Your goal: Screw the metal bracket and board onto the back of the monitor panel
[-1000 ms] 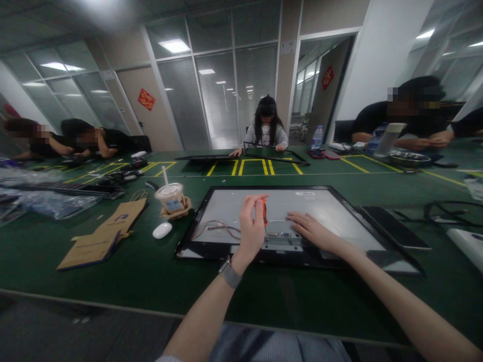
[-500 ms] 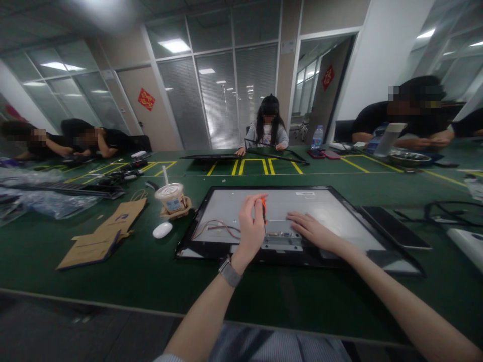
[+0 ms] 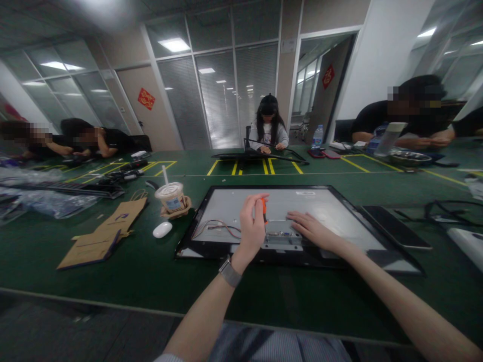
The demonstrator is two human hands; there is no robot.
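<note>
Screwdriver, orange, shows mostly hidden inside our closed left hand; our right hand, at 3 o'clock, lies flat and open on the monitor back.

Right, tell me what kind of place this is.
Probably an office room used as an electronics workshop: glass partition walls with blinds, a long green table marked with yellow tape, and opened monitor panels in front of several seated people.

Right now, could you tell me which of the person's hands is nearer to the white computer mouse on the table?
Left. The left hand grips an orange screwdriver just right of the mouse; the right hand rests flat on the panel, farther right.
</note>
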